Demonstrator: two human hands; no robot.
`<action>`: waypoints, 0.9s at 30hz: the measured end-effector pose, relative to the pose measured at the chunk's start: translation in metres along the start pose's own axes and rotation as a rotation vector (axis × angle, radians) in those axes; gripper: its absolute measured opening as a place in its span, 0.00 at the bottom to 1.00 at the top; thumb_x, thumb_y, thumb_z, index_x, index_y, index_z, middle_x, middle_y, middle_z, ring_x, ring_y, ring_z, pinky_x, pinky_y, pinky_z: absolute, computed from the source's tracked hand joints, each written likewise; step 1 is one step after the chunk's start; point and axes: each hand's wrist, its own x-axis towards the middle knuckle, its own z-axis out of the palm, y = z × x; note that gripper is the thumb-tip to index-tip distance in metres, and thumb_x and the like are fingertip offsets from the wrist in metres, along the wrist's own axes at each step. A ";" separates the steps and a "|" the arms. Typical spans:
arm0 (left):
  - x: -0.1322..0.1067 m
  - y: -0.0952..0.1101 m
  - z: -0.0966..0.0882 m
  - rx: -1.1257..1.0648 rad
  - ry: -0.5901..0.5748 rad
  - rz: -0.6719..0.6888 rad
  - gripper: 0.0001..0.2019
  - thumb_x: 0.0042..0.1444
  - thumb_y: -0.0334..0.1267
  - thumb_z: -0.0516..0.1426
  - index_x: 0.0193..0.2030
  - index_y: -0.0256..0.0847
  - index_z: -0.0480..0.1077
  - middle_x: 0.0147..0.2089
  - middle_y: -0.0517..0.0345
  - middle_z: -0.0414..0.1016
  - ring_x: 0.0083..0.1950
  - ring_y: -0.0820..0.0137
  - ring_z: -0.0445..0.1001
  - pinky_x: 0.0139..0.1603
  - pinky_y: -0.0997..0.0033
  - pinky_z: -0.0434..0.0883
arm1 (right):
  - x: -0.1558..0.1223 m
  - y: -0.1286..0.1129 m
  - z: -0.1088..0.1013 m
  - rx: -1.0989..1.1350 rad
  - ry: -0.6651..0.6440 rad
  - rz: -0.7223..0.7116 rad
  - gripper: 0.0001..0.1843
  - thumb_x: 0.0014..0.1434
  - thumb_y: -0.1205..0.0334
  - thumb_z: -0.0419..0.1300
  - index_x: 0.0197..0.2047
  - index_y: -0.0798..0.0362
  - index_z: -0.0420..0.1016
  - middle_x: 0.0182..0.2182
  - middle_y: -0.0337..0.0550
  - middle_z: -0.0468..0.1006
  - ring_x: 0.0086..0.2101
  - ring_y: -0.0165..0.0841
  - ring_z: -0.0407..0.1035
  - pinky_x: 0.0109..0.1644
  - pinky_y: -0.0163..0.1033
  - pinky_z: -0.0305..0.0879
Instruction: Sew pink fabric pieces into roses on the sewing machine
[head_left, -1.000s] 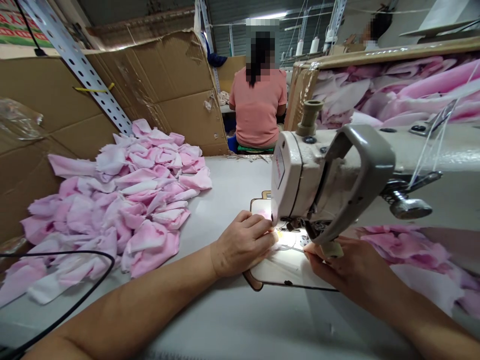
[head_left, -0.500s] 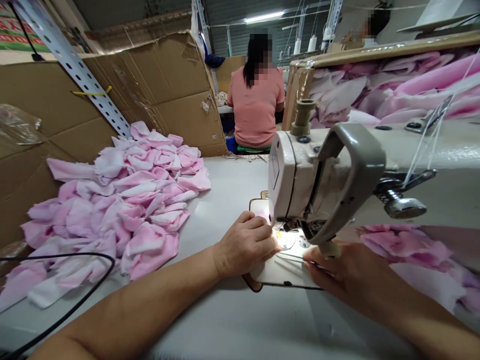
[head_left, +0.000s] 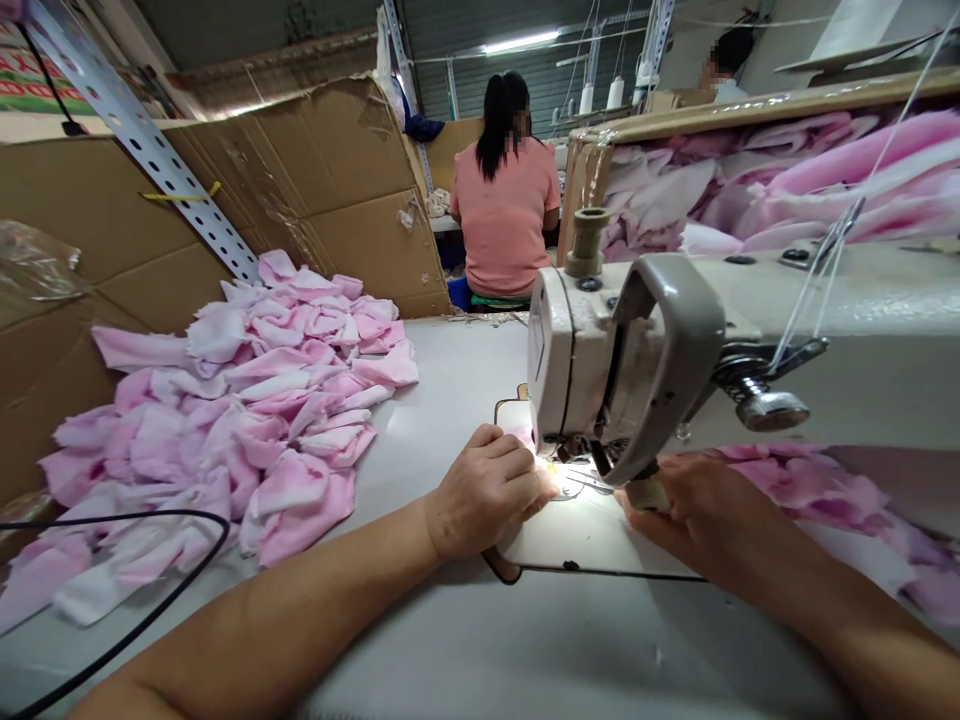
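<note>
My right hand [head_left: 690, 505] seemingly grips slim snips [head_left: 591, 482] under the sewing machine [head_left: 551, 350].
Probably held low for clearance; left hand's [head_left: 486, 492] fingers curl there, hold hidden.

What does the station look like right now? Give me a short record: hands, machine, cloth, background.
Left hand: fingers curled at the plate's left edge; hold mostly hidden
Right hand: appears to hold a thin tool, pointing left
Machine: sewing machine, light shining under its head
Cloth: pink-and-white heap on the table, left; more at right under the machine arm
Background: cardboard behind the heap; person seated, back turned
</note>
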 end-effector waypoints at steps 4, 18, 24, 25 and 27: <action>0.000 0.000 0.000 -0.008 0.009 -0.033 0.15 0.64 0.34 0.53 0.24 0.39 0.63 0.25 0.62 0.67 0.28 0.73 0.62 0.36 0.67 0.56 | 0.000 -0.004 -0.004 -0.015 0.041 0.012 0.14 0.56 0.66 0.51 0.20 0.51 0.56 0.16 0.34 0.63 0.19 0.26 0.59 0.24 0.34 0.47; -0.004 0.006 0.000 -0.034 -0.121 0.029 0.09 0.65 0.37 0.53 0.34 0.43 0.71 0.34 0.63 0.74 0.36 0.72 0.66 0.46 0.63 0.54 | -0.004 -0.011 0.001 -0.070 -0.081 0.117 0.12 0.58 0.63 0.52 0.22 0.49 0.64 0.17 0.34 0.69 0.19 0.30 0.64 0.24 0.35 0.45; -0.006 0.006 0.002 -0.028 -0.104 0.025 0.08 0.64 0.37 0.53 0.34 0.43 0.71 0.31 0.63 0.73 0.36 0.71 0.66 0.44 0.62 0.54 | -0.009 -0.009 0.015 -0.148 -0.083 0.112 0.09 0.59 0.62 0.53 0.28 0.49 0.70 0.18 0.37 0.71 0.20 0.35 0.66 0.26 0.38 0.45; -0.006 0.006 0.001 -0.025 -0.104 0.027 0.08 0.63 0.37 0.54 0.34 0.43 0.71 0.31 0.63 0.73 0.36 0.72 0.66 0.44 0.62 0.53 | -0.009 -0.008 0.017 -0.149 -0.086 0.117 0.09 0.59 0.62 0.53 0.28 0.49 0.70 0.18 0.37 0.71 0.20 0.35 0.66 0.26 0.38 0.45; -0.006 0.006 0.001 -0.024 -0.102 0.026 0.08 0.63 0.37 0.54 0.33 0.43 0.70 0.31 0.63 0.73 0.36 0.72 0.66 0.44 0.62 0.53 | -0.009 -0.008 0.019 -0.135 -0.091 0.126 0.08 0.59 0.62 0.53 0.29 0.49 0.70 0.18 0.37 0.71 0.20 0.35 0.67 0.26 0.38 0.46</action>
